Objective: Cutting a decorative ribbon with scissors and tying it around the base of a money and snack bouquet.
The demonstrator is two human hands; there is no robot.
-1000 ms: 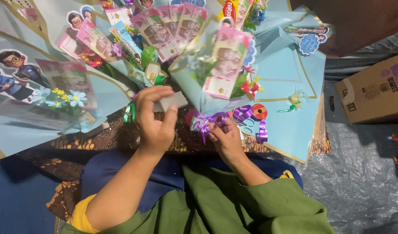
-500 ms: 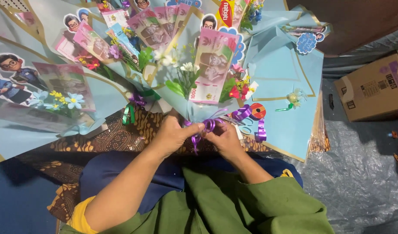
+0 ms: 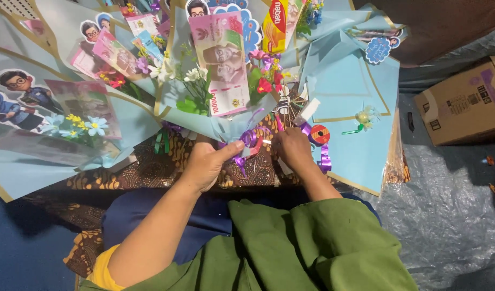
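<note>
Hands, L (image 3: pixel 207 164) & R (image 3: pixel 293 148), still pinch purple ribbon (image 3: pixel 248 139), bouquet (image 3: pixel 215 86) now nearer.

We sit on a home craft floor: blue wrapping sheets (image 3: pixel 355 91), plastic tarp (image 3: pixel 447 215), cardboard box (image 3: pixel 463 105), batik cloth (image 3: pixel 150 170).

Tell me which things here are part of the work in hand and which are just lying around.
In hand:
left hand
right hand
shiny purple ribbon
light blue paper-wrapped bouquet with banknotes

Lying about:
brown cardboard box
purple ribbon spool with orange core
flat light blue wrapping sheet
</note>
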